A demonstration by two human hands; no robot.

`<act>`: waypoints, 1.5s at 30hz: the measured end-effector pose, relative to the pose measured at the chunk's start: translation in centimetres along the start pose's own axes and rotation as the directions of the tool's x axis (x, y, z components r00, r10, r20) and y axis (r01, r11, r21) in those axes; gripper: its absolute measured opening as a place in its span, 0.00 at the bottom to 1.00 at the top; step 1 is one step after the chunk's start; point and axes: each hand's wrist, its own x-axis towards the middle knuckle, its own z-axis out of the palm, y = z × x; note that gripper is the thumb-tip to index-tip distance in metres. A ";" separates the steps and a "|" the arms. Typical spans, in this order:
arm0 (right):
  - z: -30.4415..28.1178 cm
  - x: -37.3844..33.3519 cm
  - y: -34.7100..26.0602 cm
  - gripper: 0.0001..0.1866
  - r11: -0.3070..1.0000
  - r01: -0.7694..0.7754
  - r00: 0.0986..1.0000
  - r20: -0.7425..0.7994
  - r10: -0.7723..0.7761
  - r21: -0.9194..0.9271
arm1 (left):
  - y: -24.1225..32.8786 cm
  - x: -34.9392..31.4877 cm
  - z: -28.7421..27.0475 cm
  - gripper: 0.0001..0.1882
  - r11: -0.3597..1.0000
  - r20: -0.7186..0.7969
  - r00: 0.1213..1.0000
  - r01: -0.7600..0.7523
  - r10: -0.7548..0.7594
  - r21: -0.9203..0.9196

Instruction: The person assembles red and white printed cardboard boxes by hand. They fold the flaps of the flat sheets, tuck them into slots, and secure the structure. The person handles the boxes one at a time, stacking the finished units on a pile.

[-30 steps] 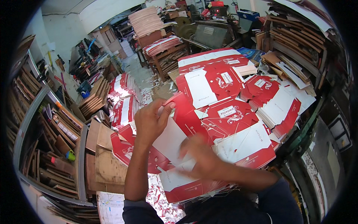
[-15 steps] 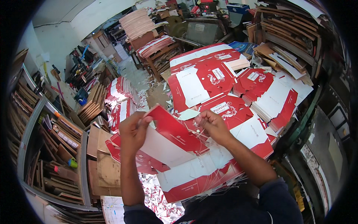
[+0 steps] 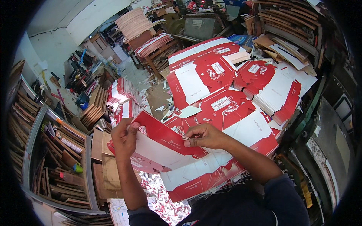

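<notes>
My left hand (image 3: 125, 138) is closed on the upper left corner of a red and white printed box blank (image 3: 162, 130), which is raised and tilted, thumb on its near face. Over its right side, my right hand (image 3: 206, 136) has thumb and forefinger pinched on a thin pale scrap strip at the blank's edge. Under both hands lies a stack of matching box blanks (image 3: 196, 171); thin offcut strips (image 3: 222, 171) hang along its near right edge. How many sheets the left hand holds I cannot tell.
More red and white blanks in stacks (image 3: 220, 105) cover the table ahead and to the right (image 3: 275, 94). Paper scraps (image 3: 162, 196) litter the floor. A shelf of boards (image 3: 60, 162) stands on the left, a metal machine (image 3: 332, 150) on the right.
My left hand has moved slightly left and down with the blank. My right hand has moved left and down along its edge, and the blank now lies opened wider toward me.
</notes>
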 end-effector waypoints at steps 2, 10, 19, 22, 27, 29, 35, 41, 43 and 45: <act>0.7 0.1 -0.2 0.13 0.996 -0.034 0.999 -0.024 0.036 0.085 | 0.0 -0.1 -0.2 0.15 1.000 -0.002 1.000 -0.013 0.013 -0.017; 2.0 0.7 -0.4 0.13 0.937 0.016 0.967 -0.245 0.075 0.348 | 0.1 -0.3 -0.4 0.16 0.999 -0.002 0.999 -0.037 0.037 -0.018; -3.4 -2.6 1.9 0.16 0.870 -0.192 0.981 -0.088 0.170 -0.455 | -2.1 -1.1 -6.1 0.12 0.993 -0.329 0.944 0.027 0.012 0.113; -3.8 -3.5 1.3 0.19 0.597 -0.286 0.897 0.008 0.441 -0.750 | -3.7 -1.3 -11.0 0.11 0.997 -0.511 0.859 0.060 -0.028 0.046; -2.7 -5.1 -0.9 0.32 0.559 -0.230 0.973 -0.200 0.114 -0.797 | -1.6 -0.5 -16.6 0.15 0.990 -0.763 0.637 -0.010 0.112 0.137; -2.1 -4.5 -2.3 0.39 0.563 -0.132 0.943 -0.278 -0.181 -0.816 | 0.6 -0.5 -17.7 0.20 0.994 -0.839 0.542 0.044 0.059 0.099; 3.6 -1.8 -3.7 0.48 0.978 0.177 0.854 -0.478 -0.207 -0.107 | 0.5 1.9 -17.7 0.29 0.793 -0.736 0.555 -0.207 -0.388 -0.573; 5.7 -2.0 -0.5 0.34 0.976 0.164 0.857 -0.511 -0.069 0.145 | -1.9 2.2 -7.2 0.26 0.326 -0.343 0.678 -0.160 -0.649 -0.932; 4.5 -2.5 -0.3 0.26 0.959 0.237 0.753 -0.654 -0.080 0.156 | -1.6 1.6 -3.1 0.25 0.229 -0.284 0.708 -0.175 -0.647 -0.957; 2.4 -2.6 -1.2 0.18 0.922 0.352 0.633 -0.766 -0.110 0.159 | -2.9 0.7 -0.1 0.25 0.239 -0.276 0.788 -0.169 -0.550 -0.956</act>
